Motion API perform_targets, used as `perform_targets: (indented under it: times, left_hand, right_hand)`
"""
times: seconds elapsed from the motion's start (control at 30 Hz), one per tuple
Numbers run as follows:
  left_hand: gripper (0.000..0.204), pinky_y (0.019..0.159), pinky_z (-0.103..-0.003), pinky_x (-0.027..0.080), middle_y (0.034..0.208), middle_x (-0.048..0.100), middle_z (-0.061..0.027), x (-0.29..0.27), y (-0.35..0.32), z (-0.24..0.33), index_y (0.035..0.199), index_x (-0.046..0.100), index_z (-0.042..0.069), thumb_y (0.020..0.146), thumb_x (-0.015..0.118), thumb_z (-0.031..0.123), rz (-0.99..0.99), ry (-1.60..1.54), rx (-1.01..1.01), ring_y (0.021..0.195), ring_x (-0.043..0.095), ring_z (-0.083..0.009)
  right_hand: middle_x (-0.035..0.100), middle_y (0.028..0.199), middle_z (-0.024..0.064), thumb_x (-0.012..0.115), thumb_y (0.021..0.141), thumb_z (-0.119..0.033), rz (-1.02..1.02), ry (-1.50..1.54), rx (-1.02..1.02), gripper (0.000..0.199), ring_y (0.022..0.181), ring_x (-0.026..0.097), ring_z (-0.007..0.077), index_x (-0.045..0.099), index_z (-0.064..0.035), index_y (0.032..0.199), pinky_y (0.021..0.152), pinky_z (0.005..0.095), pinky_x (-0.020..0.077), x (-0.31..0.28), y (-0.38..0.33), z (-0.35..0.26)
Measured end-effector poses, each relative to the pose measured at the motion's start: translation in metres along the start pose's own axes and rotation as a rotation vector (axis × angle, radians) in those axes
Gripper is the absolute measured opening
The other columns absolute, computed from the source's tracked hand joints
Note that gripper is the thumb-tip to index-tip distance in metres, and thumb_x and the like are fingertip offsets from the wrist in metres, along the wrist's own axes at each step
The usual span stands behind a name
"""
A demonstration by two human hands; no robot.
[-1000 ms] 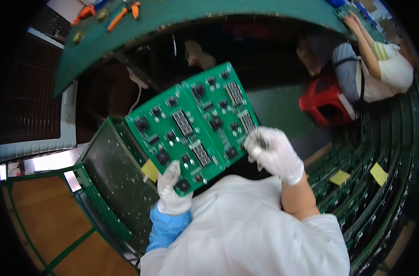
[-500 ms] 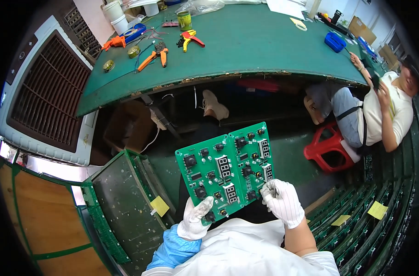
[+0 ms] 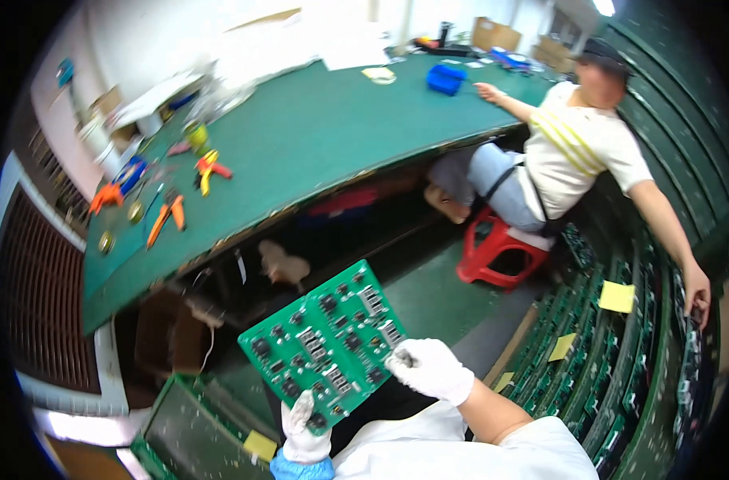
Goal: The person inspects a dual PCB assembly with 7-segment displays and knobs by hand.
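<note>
A green circuit board (image 3: 308, 372), tilted in front of my body, carries several black knobs and white digit displays, with a seam dividing it into two halves. My left hand (image 3: 304, 432), in a white glove with a blue sleeve at the wrist, is closed on its lower left edge, thumb over the front. At the lower right edge, my white-gloved right hand (image 3: 431, 370) has its fingers pinched together against the board. Those fingertips partly cover the corner there, so exactly what lies between them is hard to see.
A green-topped table (image 3: 300, 128) bears orange-handled pliers (image 3: 168, 214), yellow-and-red pliers (image 3: 210, 170) and a blue bin (image 3: 446, 79). A co-worker (image 3: 576, 136) sits on a red stool (image 3: 500, 254), one arm reaching to racks of boards (image 3: 572, 352) with yellow notes at my right.
My view has swung right, so the table and stool sit further left in it. The co-worker's arm now stretches down to the racks. The board stays between my hands.
</note>
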State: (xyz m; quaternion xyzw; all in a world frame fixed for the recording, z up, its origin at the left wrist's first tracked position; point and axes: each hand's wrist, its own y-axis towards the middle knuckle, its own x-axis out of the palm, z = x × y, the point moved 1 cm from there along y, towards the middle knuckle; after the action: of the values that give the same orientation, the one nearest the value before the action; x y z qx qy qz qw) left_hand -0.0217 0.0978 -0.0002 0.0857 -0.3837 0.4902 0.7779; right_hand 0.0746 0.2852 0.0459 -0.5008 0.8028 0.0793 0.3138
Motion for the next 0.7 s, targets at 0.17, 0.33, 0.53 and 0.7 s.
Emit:
perform_targets:
  times: [0.17,0.33,0.53,0.7]
  left_hand:
    - [0.043,0.079,-0.042,0.047,0.11,0.053,-0.0143,0.02,0.005,-0.003,0.12,0.04,0.002,0.078,0.048,0.009,-0.141,-0.126,0.01,0.092,0.056,-0.0269]
    - [0.037,0.086,-0.037,0.041,0.113,0.051,-0.0122,0.018,0.012,0.0,0.118,0.044,0.002,0.086,0.049,0.019,-0.143,-0.049,-0.204,0.1,0.051,-0.0252]
    - [0.04,0.079,-0.035,0.044,0.105,0.054,-0.0138,0.025,0.036,-0.006,0.113,0.048,0.001,0.076,0.058,0.012,-0.023,0.146,0.004,0.092,0.053,-0.0252]
    - [0.047,0.077,-0.032,0.045,0.102,0.055,-0.0201,0.036,0.047,-0.012,0.109,0.05,-0.006,0.067,0.067,0.004,0.056,0.482,0.386,0.087,0.055,-0.0267]
  right_hand:
    - [0.055,0.057,0.0115,0.051,0.079,-0.023,0.073,-0.044,-0.075,0.02,0.055,0.055,0.0302,0.052,-0.0061,0.068,0.052,0.0378,0.0432,-0.006,-0.007,0.011]
    - [0.057,0.062,0.0109,0.049,0.079,-0.021,0.069,-0.066,-0.062,0.017,0.059,0.057,0.027,0.053,-0.0056,0.073,0.054,0.0354,0.0441,-0.013,-0.009,0.013]
    - [0.059,0.067,0.0013,0.058,0.079,-0.01,0.396,0.404,-0.192,0.01,0.054,0.051,0.0056,0.06,-0.0019,0.085,0.047,0.0197,0.0415,-0.011,-0.016,0.03]
    - [0.057,0.076,0.0057,0.048,0.086,-0.029,-0.095,0.784,0.16,0.032,0.045,0.043,0.0061,0.051,-0.0041,0.106,0.04,0.019,0.0394,0.016,0.01,0.015]
